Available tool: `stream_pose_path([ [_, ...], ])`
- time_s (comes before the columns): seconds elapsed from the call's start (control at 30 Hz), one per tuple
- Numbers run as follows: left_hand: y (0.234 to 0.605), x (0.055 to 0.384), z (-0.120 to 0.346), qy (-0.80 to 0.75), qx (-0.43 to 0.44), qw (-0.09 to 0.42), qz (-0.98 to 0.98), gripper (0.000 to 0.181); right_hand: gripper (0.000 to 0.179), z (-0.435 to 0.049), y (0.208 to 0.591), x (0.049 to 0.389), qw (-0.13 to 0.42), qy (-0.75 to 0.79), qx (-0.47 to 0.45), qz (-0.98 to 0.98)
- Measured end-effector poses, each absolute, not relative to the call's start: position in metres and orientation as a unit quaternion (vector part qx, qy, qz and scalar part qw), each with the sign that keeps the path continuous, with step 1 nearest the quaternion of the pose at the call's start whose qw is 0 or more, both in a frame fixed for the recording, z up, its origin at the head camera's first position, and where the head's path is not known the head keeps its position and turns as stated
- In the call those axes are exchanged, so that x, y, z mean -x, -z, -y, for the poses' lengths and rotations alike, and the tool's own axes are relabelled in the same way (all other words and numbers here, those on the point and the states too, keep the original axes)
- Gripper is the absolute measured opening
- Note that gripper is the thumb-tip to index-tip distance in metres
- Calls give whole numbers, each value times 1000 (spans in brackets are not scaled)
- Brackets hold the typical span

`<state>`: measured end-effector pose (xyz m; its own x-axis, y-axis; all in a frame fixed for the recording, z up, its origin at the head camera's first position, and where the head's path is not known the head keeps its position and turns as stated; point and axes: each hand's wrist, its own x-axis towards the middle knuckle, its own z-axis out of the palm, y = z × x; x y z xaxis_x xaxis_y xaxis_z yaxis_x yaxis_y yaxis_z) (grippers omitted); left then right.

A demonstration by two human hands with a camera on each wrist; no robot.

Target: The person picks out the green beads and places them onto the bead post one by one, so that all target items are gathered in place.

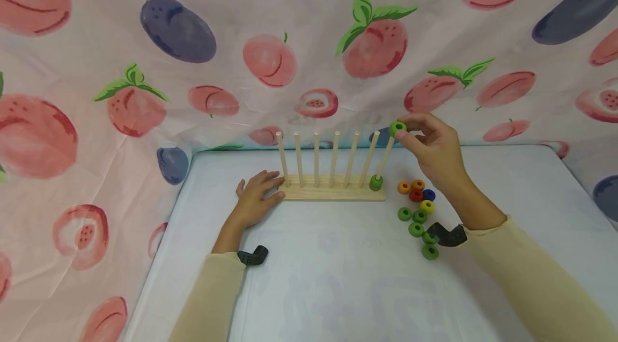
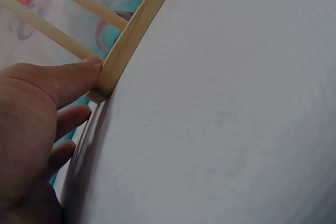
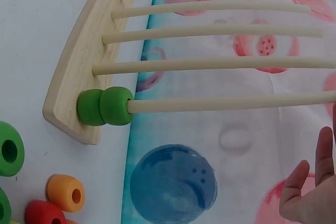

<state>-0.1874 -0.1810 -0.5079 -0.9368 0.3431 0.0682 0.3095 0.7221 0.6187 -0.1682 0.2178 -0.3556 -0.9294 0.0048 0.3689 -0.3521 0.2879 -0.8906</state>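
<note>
A wooden peg stand point(image 1: 333, 195) with a row of upright pegs sits on the table. Two green beads point(image 3: 105, 106) are stacked at the foot of its rightmost peg point(image 3: 231, 103). Thumb and fingers of my right hand point(image 1: 434, 146) pinch another green bead point(image 1: 398, 128) at that peg's top; this bead is outside the right wrist view. My left hand point(image 1: 253, 200) rests at the stand's left end, fingers spread. In the left wrist view its thumb point(image 2: 73, 80) touches the base beside the end peg, with other fingertips point(image 2: 73, 121) lower down past the corner.
Loose beads lie right of the stand: several green point(image 1: 404, 214), two orange point(image 1: 404, 187), one red point(image 1: 416, 195), one blue point(image 1: 428, 195) and one yellow point(image 1: 427, 206). A fruit-printed cloth point(image 1: 232, 79) hangs behind the white table point(image 1: 309, 272).
</note>
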Motion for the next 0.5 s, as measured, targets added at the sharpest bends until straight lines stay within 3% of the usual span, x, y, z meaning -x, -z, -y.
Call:
stream_pose_path([
  [0.27, 508, 187, 180, -327, -175, 26, -928, 45, 24, -217, 357, 172, 149, -586, -110, 789],
  [0.5, 507, 186, 181, -328, -175, 25, -928, 45, 29, -217, 366, 173, 110, -561, -81, 817],
])
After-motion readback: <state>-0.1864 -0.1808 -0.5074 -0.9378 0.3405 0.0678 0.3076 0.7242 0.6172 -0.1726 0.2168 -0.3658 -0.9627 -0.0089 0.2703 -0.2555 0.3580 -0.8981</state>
